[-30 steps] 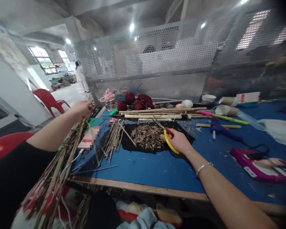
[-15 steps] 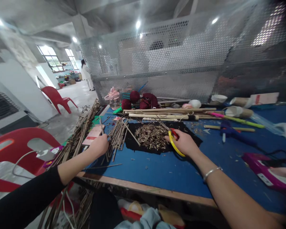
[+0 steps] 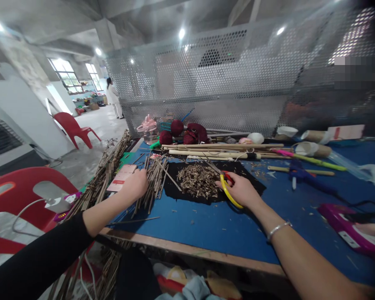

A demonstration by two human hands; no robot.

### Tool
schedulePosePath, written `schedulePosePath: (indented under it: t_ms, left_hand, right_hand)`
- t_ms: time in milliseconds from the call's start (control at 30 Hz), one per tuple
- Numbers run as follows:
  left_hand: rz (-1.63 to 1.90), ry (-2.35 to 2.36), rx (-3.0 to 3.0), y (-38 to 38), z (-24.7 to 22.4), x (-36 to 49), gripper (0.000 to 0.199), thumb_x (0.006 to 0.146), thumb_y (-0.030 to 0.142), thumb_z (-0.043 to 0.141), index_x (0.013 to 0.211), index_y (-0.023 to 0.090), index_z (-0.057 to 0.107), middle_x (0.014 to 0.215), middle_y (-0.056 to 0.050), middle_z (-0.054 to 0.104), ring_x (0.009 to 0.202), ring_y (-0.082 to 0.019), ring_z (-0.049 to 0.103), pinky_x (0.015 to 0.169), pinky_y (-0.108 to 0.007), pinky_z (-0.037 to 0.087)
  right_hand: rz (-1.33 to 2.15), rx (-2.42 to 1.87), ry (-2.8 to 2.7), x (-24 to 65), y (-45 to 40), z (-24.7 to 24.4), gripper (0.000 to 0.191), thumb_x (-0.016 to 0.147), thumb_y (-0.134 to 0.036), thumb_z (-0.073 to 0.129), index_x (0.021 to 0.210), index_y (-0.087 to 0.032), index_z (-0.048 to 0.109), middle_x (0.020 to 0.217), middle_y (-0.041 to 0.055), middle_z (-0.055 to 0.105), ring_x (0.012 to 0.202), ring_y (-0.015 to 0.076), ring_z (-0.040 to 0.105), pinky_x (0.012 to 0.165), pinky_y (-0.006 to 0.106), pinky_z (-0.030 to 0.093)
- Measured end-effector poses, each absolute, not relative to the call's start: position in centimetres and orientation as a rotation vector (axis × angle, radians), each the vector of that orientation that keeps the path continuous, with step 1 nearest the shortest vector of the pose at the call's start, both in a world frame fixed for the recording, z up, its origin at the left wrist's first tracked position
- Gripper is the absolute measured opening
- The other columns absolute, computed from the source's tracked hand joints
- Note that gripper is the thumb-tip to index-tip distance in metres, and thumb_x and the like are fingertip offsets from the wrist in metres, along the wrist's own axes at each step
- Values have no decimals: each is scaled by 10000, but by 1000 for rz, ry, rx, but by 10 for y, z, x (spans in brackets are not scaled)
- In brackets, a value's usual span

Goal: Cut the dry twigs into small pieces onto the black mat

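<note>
Currently, the right hand (image 3: 239, 189) is gripping a pair of yellow-and-red-handled scissors (image 3: 223, 186), and the metal blades are pointing forward and leftward, near a heap of short, chopped brown stalk pieces (image 3: 198, 181). That heap is lying on a black cloth sheet (image 3: 253, 185), which is covering part of the blue tabletop (image 3: 181, 225). The left hand (image 3: 137, 184), its fingers curled in, is resting at a loose bundle of thin, dry grey-brown stalks (image 3: 154, 179) just left of the heap; whether it is pinching a stalk, one cannot tell. A flat pink-screened phone (image 3: 117, 180) is lying partly hidden behind that hand, and a longer sheaf of dry brown stalks (image 3: 104, 166) is stretching along the table's left edge. Beyond the cloth, pale wooden rods (image 3: 206, 153) are lying crosswise.
</note>
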State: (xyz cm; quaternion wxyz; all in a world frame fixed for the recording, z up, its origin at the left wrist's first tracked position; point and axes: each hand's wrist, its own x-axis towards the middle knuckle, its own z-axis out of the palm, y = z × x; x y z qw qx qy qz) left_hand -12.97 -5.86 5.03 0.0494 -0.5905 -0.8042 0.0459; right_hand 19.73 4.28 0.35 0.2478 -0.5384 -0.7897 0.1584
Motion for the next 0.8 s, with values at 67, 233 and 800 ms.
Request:
schedulePosePath:
  t_ms: [67, 233, 800]
  left_hand:
    - [54, -2462, -1845, -44, 55, -117, 266, 833, 261, 354, 983, 120, 524, 946, -176, 626, 902, -248, 610, 761, -319, 446]
    - [-78, -2651, -1826, -5, 48, -79, 373, 811, 415, 408, 1009, 122, 524, 998, -193, 623, 957, -267, 595, 788, -337, 448]
    - [-162, -2762, -1762, -11, 44, -97, 337, 693, 242, 520, 1006, 119, 518, 1043, -208, 606, 960, -297, 592, 765, -354, 461]
  right_hand:
    - [431, -1470, -2139, 197, 43, 4, 403, 678, -567, 523, 806, -188, 578, 570, -22, 492, 491, 111, 418, 470, 215, 320]
    - [401, -1484, -2124, 200, 43, 5, 376, 682, -557, 520, 749, -190, 561, 554, -26, 482, 495, 111, 424, 479, 216, 326]
    - [396, -1500, -2147, 201, 47, 1, 387, 687, -527, 526, 852, -181, 580, 577, -22, 501, 514, 120, 450, 494, 227, 346]
